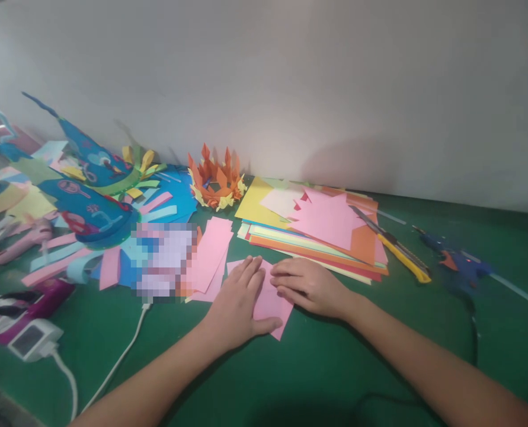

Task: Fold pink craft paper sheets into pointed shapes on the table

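Note:
A sheet of pink paper (pixel 267 303) lies on the green table, partly covered by both hands. My left hand (pixel 239 305) rests flat across its left side, fingers stretched out and thumb spread along the lower part. On the right edge of the sheet, my right hand (pixel 310 287) presses with extended fingers, slightly apart. Neither hand is closed around anything. Pink paper strips (pixel 210 255) lie just left of my left hand. Beyond my right hand is a stack of coloured paper (pixel 317 252) with pink cut pieces (pixel 328 216) on top.
A yellow utility knife (pixel 403 255) leans on the stack's right side. Farther right lies a blue glue gun (pixel 461 264) with a cable. An orange paper crown (pixel 217 181) stands near the wall. Blue cone hats (pixel 90 204), paper strips and a white cable (pixel 128 350) occupy the left.

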A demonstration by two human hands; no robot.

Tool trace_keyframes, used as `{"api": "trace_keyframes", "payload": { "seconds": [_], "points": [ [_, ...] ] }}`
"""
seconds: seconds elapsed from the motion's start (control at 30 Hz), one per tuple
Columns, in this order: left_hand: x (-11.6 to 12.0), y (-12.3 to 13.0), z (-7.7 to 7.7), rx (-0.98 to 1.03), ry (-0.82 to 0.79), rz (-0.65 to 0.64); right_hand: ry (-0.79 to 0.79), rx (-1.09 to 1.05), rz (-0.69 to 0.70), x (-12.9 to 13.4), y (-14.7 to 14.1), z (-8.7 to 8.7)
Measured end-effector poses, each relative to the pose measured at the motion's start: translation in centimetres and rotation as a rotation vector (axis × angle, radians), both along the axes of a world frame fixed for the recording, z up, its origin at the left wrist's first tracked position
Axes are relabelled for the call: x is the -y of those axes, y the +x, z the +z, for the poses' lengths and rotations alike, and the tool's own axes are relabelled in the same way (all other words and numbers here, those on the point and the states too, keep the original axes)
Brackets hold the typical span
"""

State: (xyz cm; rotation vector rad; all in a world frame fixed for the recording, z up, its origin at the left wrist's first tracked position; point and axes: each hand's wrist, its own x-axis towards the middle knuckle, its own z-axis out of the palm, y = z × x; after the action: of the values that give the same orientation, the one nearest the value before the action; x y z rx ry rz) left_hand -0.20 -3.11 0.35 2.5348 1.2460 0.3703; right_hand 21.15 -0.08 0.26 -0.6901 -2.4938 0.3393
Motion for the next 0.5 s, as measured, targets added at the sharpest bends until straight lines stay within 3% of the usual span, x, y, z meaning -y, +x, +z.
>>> {"api": "trace_keyframes", "payload": {
  "seconds": [0.27, 0.5],
  "points": [
    [0.1, 0.0, 0.0, 0.011, 0.015, 0.009, 0.052, 0.036, -0.067, -0.1, -0.6, 0.4],
    [0.0, 0.1, 0.0, 0.042, 0.007, 0.014, 0.058, 0.065, -0.062, 1.1, 1.1, 1.4]
  ]
}}
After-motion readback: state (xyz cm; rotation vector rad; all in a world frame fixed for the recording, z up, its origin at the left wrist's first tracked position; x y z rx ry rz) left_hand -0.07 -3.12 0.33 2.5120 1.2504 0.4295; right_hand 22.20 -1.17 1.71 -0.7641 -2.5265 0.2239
